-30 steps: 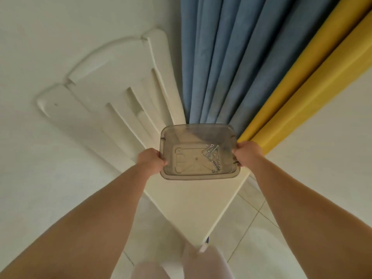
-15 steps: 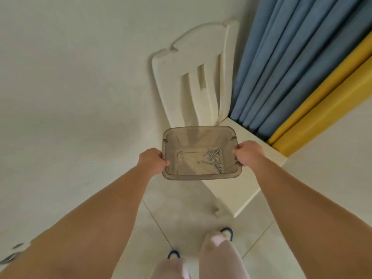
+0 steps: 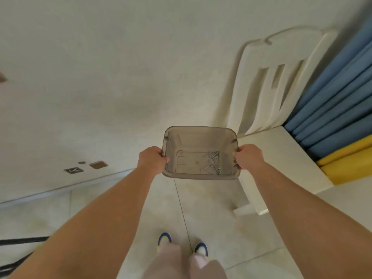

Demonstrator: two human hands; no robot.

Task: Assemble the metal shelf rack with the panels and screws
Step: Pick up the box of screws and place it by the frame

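I carry a smoky translucent plastic bin (image 3: pixel 187 143) in front of me at chest height. My left hand (image 3: pixel 152 160) grips its left rim and my right hand (image 3: pixel 248 157) grips its right rim. Several small metal screws (image 3: pixel 213 161) lie loose in the bin's right half. No shelf panels are in sight.
A white chair (image 3: pixel 281 150) stands to the right against the wall, beside blue curtains (image 3: pixel 338 105) and yellow curtains (image 3: pixel 346 160). Wall sockets (image 3: pixel 86 167) sit low on the left wall. Black cables (image 3: pixel 18 250) lie on the tiled floor at bottom left. My feet (image 3: pixel 182 244) show below.
The view has swung left: the chair and curtains slid to the right, the wall and sockets came into sight. Both hands keep hold of the bin.
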